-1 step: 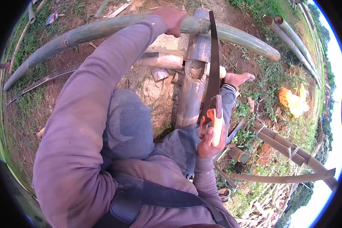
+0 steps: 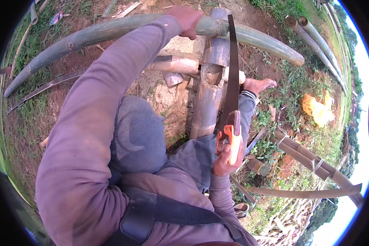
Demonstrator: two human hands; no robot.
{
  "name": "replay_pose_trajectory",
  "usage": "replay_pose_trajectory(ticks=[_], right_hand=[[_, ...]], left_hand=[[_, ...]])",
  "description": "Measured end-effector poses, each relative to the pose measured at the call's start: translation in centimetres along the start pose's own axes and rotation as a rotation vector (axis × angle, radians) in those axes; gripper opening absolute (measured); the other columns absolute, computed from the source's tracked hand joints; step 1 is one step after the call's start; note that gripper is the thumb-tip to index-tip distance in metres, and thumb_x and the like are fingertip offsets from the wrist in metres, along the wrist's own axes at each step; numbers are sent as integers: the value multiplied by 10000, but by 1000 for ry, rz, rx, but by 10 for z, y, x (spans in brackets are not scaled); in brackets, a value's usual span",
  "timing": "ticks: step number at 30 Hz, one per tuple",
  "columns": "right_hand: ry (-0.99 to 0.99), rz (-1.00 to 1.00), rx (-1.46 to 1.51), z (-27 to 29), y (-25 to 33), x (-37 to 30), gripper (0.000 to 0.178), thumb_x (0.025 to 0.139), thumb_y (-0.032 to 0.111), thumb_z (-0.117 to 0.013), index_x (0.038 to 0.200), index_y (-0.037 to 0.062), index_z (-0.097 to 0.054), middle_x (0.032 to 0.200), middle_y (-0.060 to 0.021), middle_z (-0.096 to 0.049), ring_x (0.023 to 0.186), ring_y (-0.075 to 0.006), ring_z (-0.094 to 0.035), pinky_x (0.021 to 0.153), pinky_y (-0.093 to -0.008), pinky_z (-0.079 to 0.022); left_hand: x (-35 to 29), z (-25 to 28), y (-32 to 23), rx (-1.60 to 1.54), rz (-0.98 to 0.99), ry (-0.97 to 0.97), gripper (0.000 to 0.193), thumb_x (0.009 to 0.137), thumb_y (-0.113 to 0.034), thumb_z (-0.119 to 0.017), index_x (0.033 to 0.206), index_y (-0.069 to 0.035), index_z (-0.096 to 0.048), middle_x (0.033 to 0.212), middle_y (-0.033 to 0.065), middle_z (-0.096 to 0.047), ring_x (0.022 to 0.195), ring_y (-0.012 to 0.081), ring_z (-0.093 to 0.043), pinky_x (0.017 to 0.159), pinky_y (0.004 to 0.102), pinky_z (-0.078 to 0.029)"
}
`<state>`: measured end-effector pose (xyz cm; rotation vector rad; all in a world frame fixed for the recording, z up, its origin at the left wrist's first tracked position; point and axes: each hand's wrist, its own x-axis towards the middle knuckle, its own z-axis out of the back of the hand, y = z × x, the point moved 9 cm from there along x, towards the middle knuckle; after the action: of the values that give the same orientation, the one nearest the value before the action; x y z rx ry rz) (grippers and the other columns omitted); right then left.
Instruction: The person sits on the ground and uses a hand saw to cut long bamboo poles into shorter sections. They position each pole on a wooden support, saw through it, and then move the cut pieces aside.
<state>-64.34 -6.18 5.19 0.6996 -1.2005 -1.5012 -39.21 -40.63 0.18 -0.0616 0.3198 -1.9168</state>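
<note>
1. Nearest us, low on the right, we saw the right hand [image 2: 226, 162] closed around the orange handle of the saw [image 2: 233, 69], its blade pointing away toward the far side.

2. Just beyond the bent knee [image 2: 137, 131], we found a thick bamboo support [image 2: 203, 117] running from near to far, with a broken-out hollow in its upper side. That opening was already there, but we could not tell what had made it.

3. To the right of the support, a bare foot [image 2: 258, 85] lay near the blade.

4. Farther off, the green bamboo pole [image 2: 270, 43] lay crosswise over the far part of the support, reaching well out to the left and ending in a blunt end on the right. The left hand [image 2: 186, 21] was clamped on it from above, left of the blade; some of its fingers were hidden from us.

5. The blade crossed the pole's line just right of the support, though we could not tell whether its teeth touched. We made out no slot there, and the pole looked whole, so we judged that the sawing at this spot had barely begun, if at all, with practically the full thickness left uncut.

6. Far right, two more bamboo poles [image 2: 317, 47] lay side by side, well apart from the saw.
</note>
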Motion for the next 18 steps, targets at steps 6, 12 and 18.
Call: replay_pose_trajectory(ticks=[6, 12, 18], right_hand=[[-67, 129, -18, -68, 9, 163, 368, 1062, 223, -667, 1290, -65, -668, 1150, -140, -730, 974, -157, -690, 769, -298, -574], [14, 57, 29, -80, 20, 153, 386, 1049, 165, -682, 1352, -67, -627, 1094, -95, -718, 798, -91, -650, 676, -244, -543], [-39, 37, -28, 5, 4, -8, 599, 1072, 412, -608, 1395, -92, -597, 1154, -163, -751, 575, -82, -586, 540, -246, -486]], left_hand=[[2, -2, -19, 33, -21, -51, 635, 723, -323, -842, 1275, -118, -605, 1118, 171, -756, 1078, 372, -730, 915, 515, -584], [13, 2, 14, 24, 53, 13, 622, 729, -323, -881, 1262, -104, -646, 1135, 157, -761, 1088, 345, -740, 920, 507, -599], [14, 0, 1, 0, 15, 51, 643, 721, -315, -862, 1287, -120, -628, 1133, 140, -757, 1065, 344, -739, 899, 513, -584]])
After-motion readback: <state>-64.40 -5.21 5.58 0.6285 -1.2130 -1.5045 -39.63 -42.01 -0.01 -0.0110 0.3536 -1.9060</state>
